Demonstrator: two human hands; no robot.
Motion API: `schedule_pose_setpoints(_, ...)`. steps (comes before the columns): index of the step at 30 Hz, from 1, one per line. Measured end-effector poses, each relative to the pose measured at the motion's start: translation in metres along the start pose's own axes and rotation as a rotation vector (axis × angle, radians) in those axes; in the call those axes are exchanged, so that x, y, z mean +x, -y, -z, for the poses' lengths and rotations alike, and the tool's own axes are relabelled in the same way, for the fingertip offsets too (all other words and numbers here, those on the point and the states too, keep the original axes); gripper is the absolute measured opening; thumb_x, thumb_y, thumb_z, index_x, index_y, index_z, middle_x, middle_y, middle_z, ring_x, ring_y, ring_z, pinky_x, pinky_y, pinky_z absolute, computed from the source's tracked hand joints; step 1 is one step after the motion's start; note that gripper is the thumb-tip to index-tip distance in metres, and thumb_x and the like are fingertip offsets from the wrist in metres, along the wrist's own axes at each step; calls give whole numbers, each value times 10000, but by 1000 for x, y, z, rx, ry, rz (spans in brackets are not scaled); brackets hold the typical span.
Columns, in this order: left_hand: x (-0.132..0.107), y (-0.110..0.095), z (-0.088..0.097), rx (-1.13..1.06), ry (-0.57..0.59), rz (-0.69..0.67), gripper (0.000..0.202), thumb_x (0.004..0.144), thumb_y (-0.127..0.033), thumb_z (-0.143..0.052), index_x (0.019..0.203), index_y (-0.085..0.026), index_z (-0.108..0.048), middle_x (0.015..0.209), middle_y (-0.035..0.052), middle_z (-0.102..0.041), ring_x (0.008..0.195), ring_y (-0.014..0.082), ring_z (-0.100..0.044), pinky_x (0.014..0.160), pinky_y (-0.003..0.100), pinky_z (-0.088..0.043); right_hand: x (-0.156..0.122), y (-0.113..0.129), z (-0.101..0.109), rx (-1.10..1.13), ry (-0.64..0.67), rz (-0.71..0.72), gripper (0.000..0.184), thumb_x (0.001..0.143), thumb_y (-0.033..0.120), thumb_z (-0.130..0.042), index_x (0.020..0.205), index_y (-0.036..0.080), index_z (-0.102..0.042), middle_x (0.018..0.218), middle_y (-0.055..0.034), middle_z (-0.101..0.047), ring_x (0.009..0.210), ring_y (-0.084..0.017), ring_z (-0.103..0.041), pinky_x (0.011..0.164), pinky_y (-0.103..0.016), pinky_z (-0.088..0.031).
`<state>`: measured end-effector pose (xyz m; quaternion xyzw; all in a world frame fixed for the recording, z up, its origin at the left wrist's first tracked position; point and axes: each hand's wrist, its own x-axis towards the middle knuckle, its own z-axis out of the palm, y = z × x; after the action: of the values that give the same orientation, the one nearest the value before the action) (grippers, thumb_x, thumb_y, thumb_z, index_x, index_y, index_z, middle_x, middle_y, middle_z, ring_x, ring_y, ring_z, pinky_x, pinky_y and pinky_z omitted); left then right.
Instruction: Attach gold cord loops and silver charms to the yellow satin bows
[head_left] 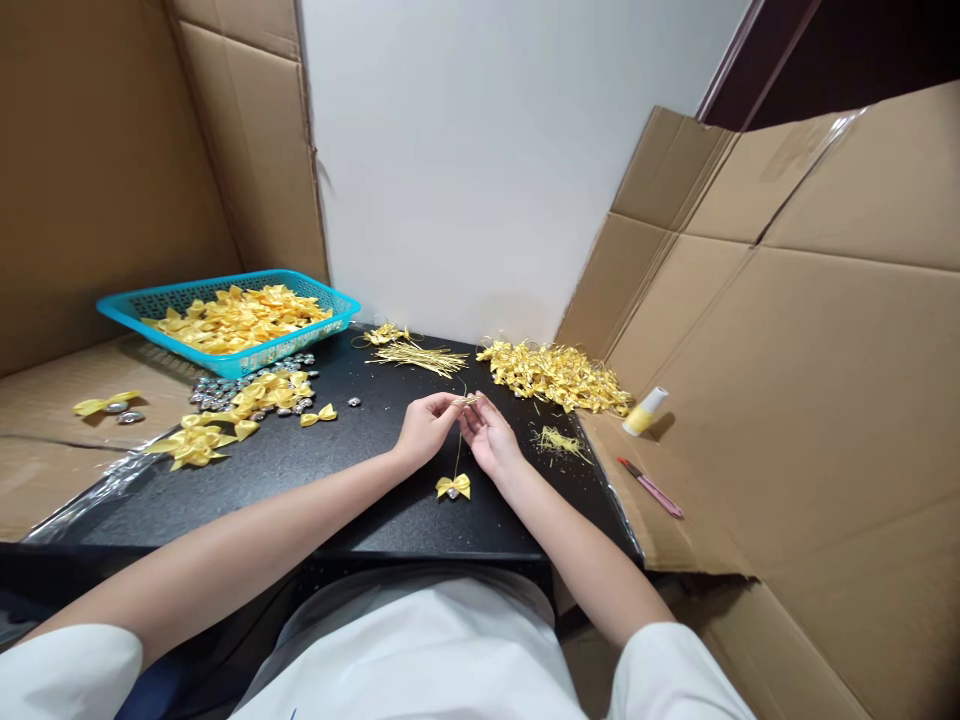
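My left hand [429, 426] and my right hand [491, 434] meet over the middle of the black tabletop [360, 510]. Both pinch a thin gold cord [458, 455] between their fingertips. From there the cord runs down to a yellow satin bow [453, 487] with a silver heart-shaped bead at its centre, just in front of my hands. What the fingertips do with the cord's upper end is too small to make out. Beyond them lies a bundle of cut gold cords [420, 358].
A blue basket [225, 362] of yellow bows stands at the back left, with loose bows [193, 445] and silver beads [217, 393] before it. Right are a pile of corded bows [555, 375], cord scraps [562, 441], a yellow-white spool [645, 411] and a pink cutter [654, 490]. Cardboard walls flank the table.
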<state>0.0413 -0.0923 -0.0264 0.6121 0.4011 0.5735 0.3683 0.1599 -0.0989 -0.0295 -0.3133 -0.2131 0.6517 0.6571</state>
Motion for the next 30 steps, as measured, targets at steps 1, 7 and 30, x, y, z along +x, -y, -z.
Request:
schedule_pose_setpoints(1,0,-1,-1,-10,8,3,335,744,-465,-655,791,-142,-733,728,60,-739,640,181,-639,609,268,-493,0,0,0,5,-2,4,90,742,125,-716,787,200,-691,712,24,-730,648,-97,-672,685,-230,-559)
schedule_pose_setpoints(7,-1,-1,-3,-68,21,40,360,730,-478,-664,809,-137,-746,603,21,-685,503,130,-538,497,239,-432,2,-2,-1,17,-5,40,96,736,116,-726,782,191,-687,724,11,-731,701,-112,-692,743,-249,-580)
schedule_pose_setpoints(30,-2,-3,-4,-122,46,91,338,646,-448,-757,792,-142,-767,744,75,-757,595,162,-613,522,251,-463,2,-1,2,-49,-41,122,131,677,93,-751,738,183,-679,684,30,-722,624,-89,-673,723,-231,-575)
